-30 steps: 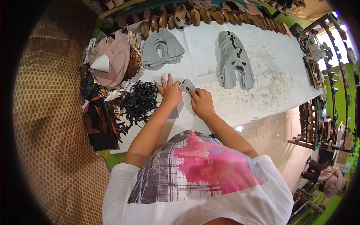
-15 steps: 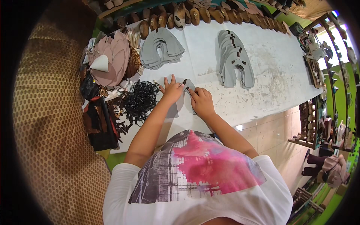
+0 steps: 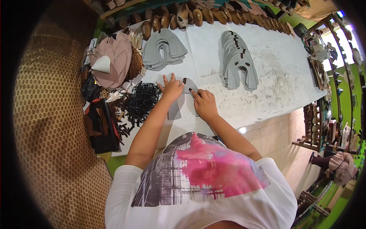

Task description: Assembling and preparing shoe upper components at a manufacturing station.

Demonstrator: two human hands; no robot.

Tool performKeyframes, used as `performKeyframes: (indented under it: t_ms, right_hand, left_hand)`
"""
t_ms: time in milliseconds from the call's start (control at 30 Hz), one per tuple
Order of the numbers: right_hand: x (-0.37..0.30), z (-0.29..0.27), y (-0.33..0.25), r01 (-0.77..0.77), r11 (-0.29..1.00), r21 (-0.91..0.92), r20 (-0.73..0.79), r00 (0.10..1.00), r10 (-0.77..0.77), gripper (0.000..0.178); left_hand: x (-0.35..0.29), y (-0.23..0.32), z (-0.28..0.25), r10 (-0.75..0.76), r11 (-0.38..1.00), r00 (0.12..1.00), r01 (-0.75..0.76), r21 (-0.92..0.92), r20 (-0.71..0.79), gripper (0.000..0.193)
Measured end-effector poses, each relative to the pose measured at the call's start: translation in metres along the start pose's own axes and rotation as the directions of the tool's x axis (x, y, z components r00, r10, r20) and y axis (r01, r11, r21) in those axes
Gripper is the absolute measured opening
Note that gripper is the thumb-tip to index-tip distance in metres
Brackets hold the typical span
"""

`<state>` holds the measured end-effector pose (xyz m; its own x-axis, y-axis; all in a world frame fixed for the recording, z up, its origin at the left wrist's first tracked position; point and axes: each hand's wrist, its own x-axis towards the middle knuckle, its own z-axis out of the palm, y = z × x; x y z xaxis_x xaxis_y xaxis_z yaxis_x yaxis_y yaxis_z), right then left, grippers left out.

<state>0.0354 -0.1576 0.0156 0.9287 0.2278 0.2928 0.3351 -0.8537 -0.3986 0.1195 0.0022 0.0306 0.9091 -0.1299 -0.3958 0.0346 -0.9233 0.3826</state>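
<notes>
Gray arch (image 3: 191, 83) lies under right fingers (image 3: 196, 96); pale-spotted lasts (image 3: 198, 19) are perhaps labeled.

Two bare hands (image 3: 171, 91); one flat grey arch-shaped piece (image 3: 192, 84); two small dark-brown strips (image 3: 185, 80) on it. From the hands: two fanned grey stacks (image 3: 177, 51) (image 3: 230, 57), at eleven and two o'clock; one tangled black heap (image 3: 144, 102) at nine; over a dozen brown shoe-shaped blocks (image 3: 198, 17) at twelve.

1. Centre: the left hand (image 3: 172, 92), fingers spread, and right hand (image 3: 206, 105) touch a curved gray piece (image 3: 191, 83).
2. Upper centre: two gray stacks (image 3: 152, 57), well apart.
3. Left of centre: black tangle (image 3: 143, 103).
4. Top: brown shoe forms (image 3: 198, 18).
</notes>
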Motion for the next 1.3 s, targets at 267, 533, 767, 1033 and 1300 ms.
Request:
performKeyframes:
  t_ms: [267, 533, 767, 1033, 1300]
  right_hand:
    - [0.002, 0.000, -0.001, 0.012, 1.000, 0.001, -0.016, 1.000, -0.012, 0.035]
    - [0.001, 0.000, 0.000, 0.010, 1.000, -0.024, 0.009, 1.000, -0.009, 0.036]
    - [0.002, 0.000, -0.001, -0.009, 1.000, -0.001, 0.021, 1.000, 0.009, 0.037]
    - [0.001, 0.002, 0.004, -0.007, 0.999, -0.032, 0.014, 1.000, 0.008, 0.042]
    - [0.001, -0.004, -0.002, 0.009, 0.999, 0.038, 0.052, 0.999, -0.011, 0.044]
  left_hand:
    - [-0.008, -0.001, 0.010, 0.077, 0.994, 0.942, -0.046, 0.099, -0.327, 0.027]
    - [-0.005, -0.002, 0.019, 0.045, 0.999, 0.904, -0.027, 0.047, -0.424, 0.034]
    - [-0.004, -0.018, 0.027, 0.113, 0.994, 0.894, -0.104, 0.044, -0.433, 0.041]
    - [-0.024, -0.010, 0.021, 0.442, 0.896, 0.795, -0.364, 0.256, -0.416, 0.029]
    - [-0.043, -0.020, 0.031, 0.505, 0.862, 0.726, -0.392, 0.322, -0.467, 0.030]
